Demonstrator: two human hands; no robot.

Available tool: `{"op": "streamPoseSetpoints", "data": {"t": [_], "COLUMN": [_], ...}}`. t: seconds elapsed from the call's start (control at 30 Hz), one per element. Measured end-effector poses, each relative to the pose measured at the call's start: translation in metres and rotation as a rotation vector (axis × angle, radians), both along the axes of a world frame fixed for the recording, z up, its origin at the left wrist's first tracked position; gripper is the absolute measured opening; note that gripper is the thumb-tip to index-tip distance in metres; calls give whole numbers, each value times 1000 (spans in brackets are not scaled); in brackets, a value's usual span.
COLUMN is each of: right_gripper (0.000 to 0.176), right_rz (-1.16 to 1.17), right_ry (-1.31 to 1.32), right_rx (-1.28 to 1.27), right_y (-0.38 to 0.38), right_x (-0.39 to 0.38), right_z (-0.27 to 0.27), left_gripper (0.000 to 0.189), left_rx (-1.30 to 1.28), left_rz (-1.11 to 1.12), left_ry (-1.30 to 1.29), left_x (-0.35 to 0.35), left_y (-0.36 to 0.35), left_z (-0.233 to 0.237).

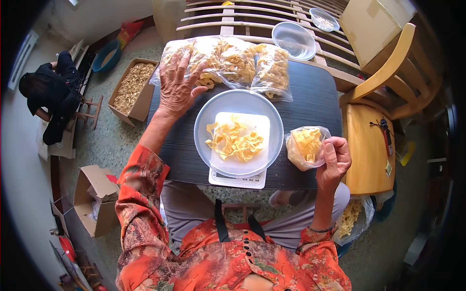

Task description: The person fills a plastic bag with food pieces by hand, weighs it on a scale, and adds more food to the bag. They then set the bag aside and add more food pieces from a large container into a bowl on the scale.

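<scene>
My left hand (pixel 177 85) lies with spread fingers at the near edge of the row of filled plastic bags (pixel 238 63), its fingertips over the leftmost ones. My right hand (pixel 335 160) pinches the rim of a clear plastic bag (pixel 305 148), which stands on the table with pale yellow dried strips inside. Between my hands, a shallow translucent bowl (pixel 200 128) rests on a white kitchen scale (pixel 238 180). More of the curly dried strips (pixel 235 140) lie loose in the bowl.
The dark table (pixel 315 97) ends close to my lap. Right of it stands a wooden chair (pixel 369 165). Behind are a slatted frame (pixel 228 24) and a clear bowl (pixel 293 41). Cardboard boxes (pixel 136 92) sit on the floor at left, near a seated person (pixel 53 92).
</scene>
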State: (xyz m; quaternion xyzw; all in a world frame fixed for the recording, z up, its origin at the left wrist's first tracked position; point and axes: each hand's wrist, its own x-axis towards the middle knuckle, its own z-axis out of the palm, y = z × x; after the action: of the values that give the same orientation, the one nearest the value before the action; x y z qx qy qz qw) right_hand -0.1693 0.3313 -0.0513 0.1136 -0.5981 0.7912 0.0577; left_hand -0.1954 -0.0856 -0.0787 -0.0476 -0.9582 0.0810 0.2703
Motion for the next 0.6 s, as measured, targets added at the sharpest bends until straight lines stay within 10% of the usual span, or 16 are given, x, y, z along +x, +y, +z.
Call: {"op": "streamPoseSetpoints", "data": {"t": [0.6], "right_gripper": [7], "right_rz": [-18], "right_ry": [4], "right_rx": [21], "right_y": [-7], "right_x": [-1], "right_z": [5], "left_gripper": [67], "left_rx": [102], "left_rz": [-9], "left_ry": [31], "left_x": [-11], "left_y": [10], "left_z": [1]}}
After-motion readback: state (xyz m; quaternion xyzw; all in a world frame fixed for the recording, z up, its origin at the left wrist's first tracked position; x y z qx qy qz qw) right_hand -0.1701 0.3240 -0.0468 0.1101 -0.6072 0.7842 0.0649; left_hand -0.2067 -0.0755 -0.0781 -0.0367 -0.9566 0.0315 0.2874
